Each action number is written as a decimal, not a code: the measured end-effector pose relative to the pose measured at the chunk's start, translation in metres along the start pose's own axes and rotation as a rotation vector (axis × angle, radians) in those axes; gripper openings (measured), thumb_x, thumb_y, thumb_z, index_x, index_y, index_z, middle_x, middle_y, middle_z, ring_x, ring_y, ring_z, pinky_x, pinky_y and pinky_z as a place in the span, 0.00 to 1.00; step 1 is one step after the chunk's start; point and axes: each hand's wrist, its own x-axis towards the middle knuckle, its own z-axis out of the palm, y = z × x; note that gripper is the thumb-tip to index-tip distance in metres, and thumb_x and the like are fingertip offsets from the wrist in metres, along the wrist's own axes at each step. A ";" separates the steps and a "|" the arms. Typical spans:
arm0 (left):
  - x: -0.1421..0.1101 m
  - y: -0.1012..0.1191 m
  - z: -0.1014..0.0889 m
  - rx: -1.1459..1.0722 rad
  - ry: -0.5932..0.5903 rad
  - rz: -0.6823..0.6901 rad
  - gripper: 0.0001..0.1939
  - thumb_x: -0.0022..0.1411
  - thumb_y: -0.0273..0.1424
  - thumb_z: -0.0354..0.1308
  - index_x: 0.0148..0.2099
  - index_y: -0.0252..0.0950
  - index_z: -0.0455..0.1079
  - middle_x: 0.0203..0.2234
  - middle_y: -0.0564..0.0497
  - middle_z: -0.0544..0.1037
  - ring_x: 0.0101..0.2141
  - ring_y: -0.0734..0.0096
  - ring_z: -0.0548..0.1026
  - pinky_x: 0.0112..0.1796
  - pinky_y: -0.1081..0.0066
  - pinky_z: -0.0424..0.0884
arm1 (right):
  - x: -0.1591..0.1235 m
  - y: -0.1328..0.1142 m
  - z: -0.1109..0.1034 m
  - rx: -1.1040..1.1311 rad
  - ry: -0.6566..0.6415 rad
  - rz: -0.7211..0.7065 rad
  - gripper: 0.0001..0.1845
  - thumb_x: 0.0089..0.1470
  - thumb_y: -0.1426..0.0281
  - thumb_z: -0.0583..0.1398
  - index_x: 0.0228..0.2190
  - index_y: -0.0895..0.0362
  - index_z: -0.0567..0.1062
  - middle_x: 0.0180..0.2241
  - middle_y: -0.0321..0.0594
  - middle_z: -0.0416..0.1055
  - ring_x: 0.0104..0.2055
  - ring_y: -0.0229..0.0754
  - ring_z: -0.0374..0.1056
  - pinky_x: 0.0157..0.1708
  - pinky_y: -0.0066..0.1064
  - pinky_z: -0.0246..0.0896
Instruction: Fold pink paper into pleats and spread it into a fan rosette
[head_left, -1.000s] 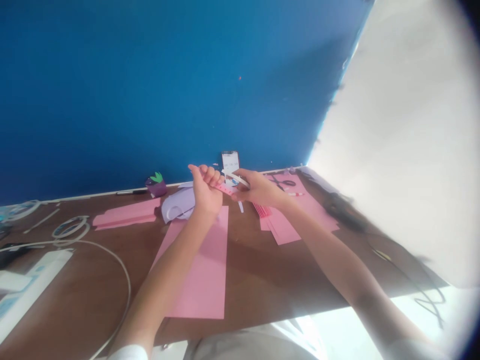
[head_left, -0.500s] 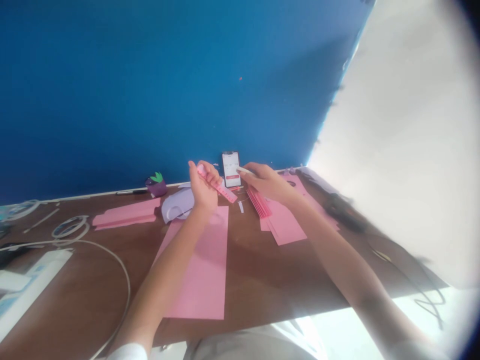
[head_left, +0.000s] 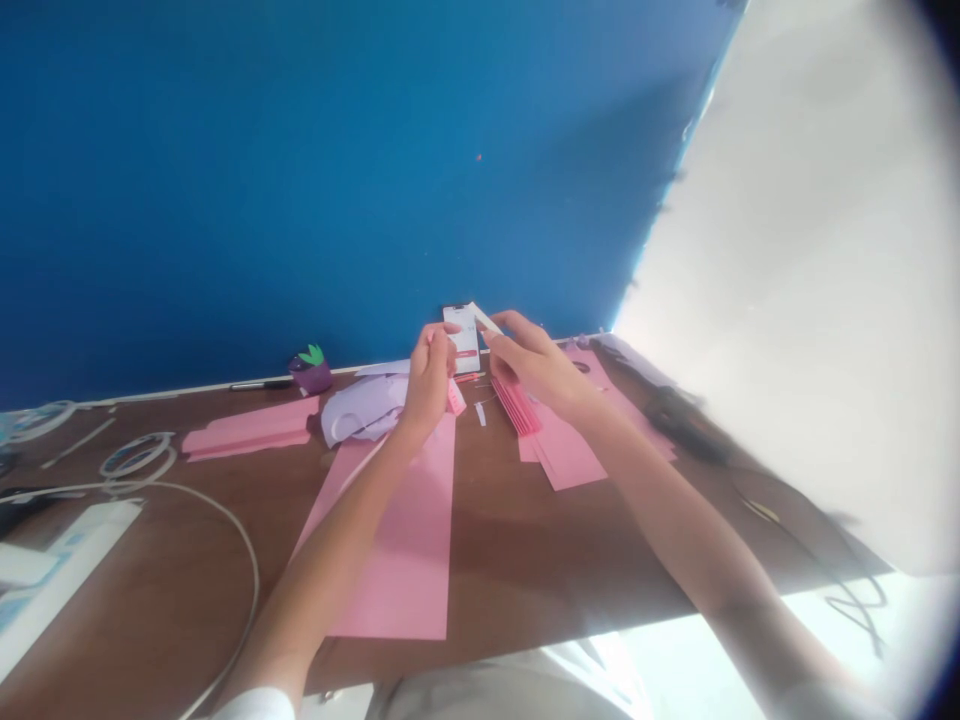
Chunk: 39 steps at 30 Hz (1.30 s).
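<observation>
White sleeve end [head_left: 256,703] on the left arm [head_left: 341,545], blurred pale sleeve [head_left: 817,698] on the right arm [head_left: 667,515]

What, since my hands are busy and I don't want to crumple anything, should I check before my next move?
1. Pink strip gripped: ok, its end sticks out of the left hand.
2. White strip gripped: ok, in the fingers of the right hand.
3. Phone screen fully in view: not ok, left fingertips overlap its edge.
4. Large pink sheet free of the left forearm: cannot tell, the arm crosses over it in view.
5. Pleated pink paper clear of the right hand: cannot tell, they overlap in view.
</observation>
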 end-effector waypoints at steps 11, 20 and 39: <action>-0.002 0.008 -0.003 0.090 -0.103 0.025 0.15 0.66 0.41 0.51 0.48 0.40 0.73 0.27 0.52 0.65 0.25 0.74 0.61 0.26 0.74 0.60 | -0.012 -0.010 -0.001 0.044 -0.109 0.038 0.11 0.62 0.60 0.52 0.33 0.54 0.67 0.16 0.28 0.54 0.18 0.32 0.47 0.19 0.27 0.42; 0.000 0.002 -0.010 0.219 -0.225 0.128 0.20 0.68 0.42 0.42 0.53 0.45 0.70 0.36 0.49 0.67 0.31 0.68 0.64 0.36 0.68 0.65 | -0.014 -0.014 0.003 0.036 -0.154 0.057 0.09 0.61 0.65 0.51 0.29 0.54 0.64 0.15 0.29 0.56 0.18 0.32 0.47 0.19 0.26 0.42; 0.000 -0.003 -0.007 0.162 -0.231 0.117 0.18 0.67 0.40 0.43 0.50 0.43 0.71 0.43 0.48 0.72 0.39 0.65 0.70 0.43 0.65 0.68 | -0.015 -0.013 0.007 0.031 -0.133 0.037 0.09 0.61 0.66 0.51 0.31 0.55 0.66 0.15 0.28 0.56 0.18 0.32 0.50 0.20 0.27 0.44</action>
